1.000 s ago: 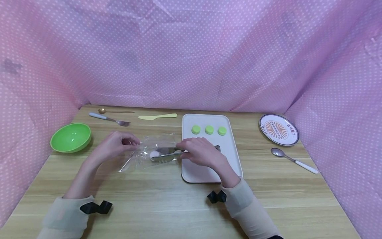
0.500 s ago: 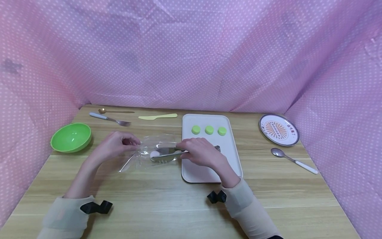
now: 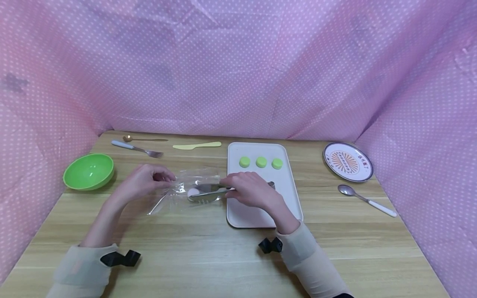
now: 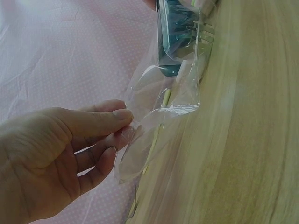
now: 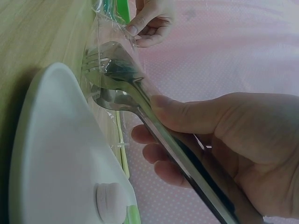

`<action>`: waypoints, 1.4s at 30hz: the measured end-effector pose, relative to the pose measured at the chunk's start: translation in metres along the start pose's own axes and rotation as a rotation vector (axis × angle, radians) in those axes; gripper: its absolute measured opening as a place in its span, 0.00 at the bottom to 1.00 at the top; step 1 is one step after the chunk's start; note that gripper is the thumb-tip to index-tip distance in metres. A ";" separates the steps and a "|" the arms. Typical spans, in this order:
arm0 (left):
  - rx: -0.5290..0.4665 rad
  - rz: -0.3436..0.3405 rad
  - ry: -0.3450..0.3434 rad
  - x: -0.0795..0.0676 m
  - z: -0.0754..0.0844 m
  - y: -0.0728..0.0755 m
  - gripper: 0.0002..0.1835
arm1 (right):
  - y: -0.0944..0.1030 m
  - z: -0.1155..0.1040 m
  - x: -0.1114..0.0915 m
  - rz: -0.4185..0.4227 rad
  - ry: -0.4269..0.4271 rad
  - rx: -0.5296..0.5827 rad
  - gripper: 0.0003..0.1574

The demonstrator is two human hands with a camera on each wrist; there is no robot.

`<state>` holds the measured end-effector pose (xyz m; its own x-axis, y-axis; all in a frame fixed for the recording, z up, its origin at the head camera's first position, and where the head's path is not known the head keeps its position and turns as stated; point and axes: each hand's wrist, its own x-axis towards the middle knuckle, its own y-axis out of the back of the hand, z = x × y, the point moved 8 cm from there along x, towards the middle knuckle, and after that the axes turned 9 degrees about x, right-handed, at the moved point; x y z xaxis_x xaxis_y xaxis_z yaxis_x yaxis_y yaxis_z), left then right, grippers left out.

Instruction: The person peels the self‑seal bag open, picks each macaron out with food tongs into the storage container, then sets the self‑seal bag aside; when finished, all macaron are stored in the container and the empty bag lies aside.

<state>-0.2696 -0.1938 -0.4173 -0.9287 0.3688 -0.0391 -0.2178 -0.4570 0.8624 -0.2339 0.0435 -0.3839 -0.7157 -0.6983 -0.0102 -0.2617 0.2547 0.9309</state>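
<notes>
A clear plastic bag [image 3: 179,203] is pinched at its left end between the thumb and fingers of my left hand [image 4: 79,149]. My right hand [image 3: 255,190] grips metal food tongs [image 5: 161,133], thumb on one arm and fingers on the other. In the head view, the tongs' heads lie inside the bag, pointing left. A pale round macaron-like piece [image 3: 193,193] shows at their tips. Three green round pieces [image 3: 261,162] sit in a row on the white tray [image 3: 268,215]. The right wrist view shows a pale pink round piece [image 5: 111,203] on the tray too, hidden behind my hand from the head camera.
At left stands a green bowl [image 3: 88,172]. Behind the bag lie a fork [image 3: 138,148], a small gold spoon [image 3: 145,139] and a yellow knife [image 3: 197,145]. A printed plate [image 3: 348,162] and a white-handled spoon [image 3: 367,200] lie at right. Pink dotted cloth [image 3: 238,74] borders the table.
Almost nothing differs. Both hands, the tongs and the tray hold their places, and only the bag's film and its glints shift slightly.
</notes>
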 end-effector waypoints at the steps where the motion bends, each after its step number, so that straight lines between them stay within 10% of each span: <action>1: -0.003 -0.001 0.002 0.000 0.000 0.000 0.08 | 0.000 0.000 0.000 -0.001 0.001 0.003 0.06; 18: -0.004 -0.005 0.008 0.000 0.002 -0.001 0.09 | 0.025 0.028 -0.026 0.082 -0.036 0.010 0.16; 32: 0.004 0.005 0.010 -0.002 0.000 0.002 0.09 | 0.079 0.112 -0.132 0.240 -0.231 0.023 0.20; 42: -0.001 0.004 0.013 -0.002 -0.001 0.001 0.10 | 0.089 0.134 -0.179 0.236 -0.343 -0.033 0.19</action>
<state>-0.2686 -0.1955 -0.4164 -0.9333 0.3564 -0.0426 -0.2148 -0.4594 0.8619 -0.2152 0.2807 -0.3484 -0.9291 -0.3588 0.0897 -0.0472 0.3556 0.9335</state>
